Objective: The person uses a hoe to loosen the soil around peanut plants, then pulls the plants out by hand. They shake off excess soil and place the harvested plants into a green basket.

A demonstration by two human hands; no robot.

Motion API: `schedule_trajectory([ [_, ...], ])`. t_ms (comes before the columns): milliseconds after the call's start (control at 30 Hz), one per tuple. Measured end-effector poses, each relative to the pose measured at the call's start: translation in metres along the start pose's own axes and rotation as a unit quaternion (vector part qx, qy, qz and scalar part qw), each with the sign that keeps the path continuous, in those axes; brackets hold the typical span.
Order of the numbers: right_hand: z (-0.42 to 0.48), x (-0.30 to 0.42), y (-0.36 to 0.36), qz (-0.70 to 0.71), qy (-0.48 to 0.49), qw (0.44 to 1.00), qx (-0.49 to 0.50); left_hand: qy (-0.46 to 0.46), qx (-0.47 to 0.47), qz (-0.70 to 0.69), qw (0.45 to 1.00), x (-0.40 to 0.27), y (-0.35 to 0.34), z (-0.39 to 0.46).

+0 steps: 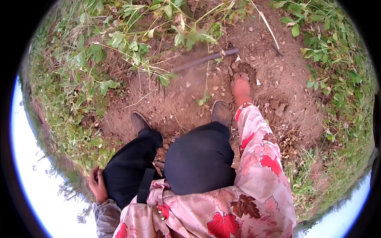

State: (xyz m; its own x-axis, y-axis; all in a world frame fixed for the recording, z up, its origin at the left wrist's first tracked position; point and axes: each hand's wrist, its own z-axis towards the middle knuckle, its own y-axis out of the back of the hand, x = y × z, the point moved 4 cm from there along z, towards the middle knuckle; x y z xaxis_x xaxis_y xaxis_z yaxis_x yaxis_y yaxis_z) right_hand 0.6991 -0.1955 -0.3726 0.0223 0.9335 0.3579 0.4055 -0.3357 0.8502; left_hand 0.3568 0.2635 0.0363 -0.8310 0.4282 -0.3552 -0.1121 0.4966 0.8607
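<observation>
My right hand (241, 89) reaches down to the reddish soil, its fingertips in or against a small hollow in the dirt; whether they grip anything cannot be seen. Just beyond the fingers lies the end of a dark rod-like handle (205, 59), blurred toward its left end, slanting over the soil. My left hand (98, 184) rests beside my left thigh with the fingers curled; nothing shows in it. Leafy green plants (137, 44) with pale stems spread ahead and to the left of the handle.
My shoes (221, 113) stand on loose soil with small clods and pale bits. A heap of small tan pods or clods (290, 145) lies right of my right sleeve. More green plants (351, 71) border the right side. A dry pale stalk (268, 25) lies at the top.
</observation>
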Motion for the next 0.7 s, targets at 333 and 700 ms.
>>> schedule_trajectory([
  [333, -0.043, -0.011, 0.003, 0.007, 0.052, 0.997, 0.056, -0.005, 0.004, -0.031, 0.999, 0.007, -0.005, -0.010],
  [700, -0.098, -0.087, 0.015, 0.325, -0.203, 0.923, 0.032, -0.053, 0.015, -0.099, 0.994, -0.015, -0.006, 0.004],
])
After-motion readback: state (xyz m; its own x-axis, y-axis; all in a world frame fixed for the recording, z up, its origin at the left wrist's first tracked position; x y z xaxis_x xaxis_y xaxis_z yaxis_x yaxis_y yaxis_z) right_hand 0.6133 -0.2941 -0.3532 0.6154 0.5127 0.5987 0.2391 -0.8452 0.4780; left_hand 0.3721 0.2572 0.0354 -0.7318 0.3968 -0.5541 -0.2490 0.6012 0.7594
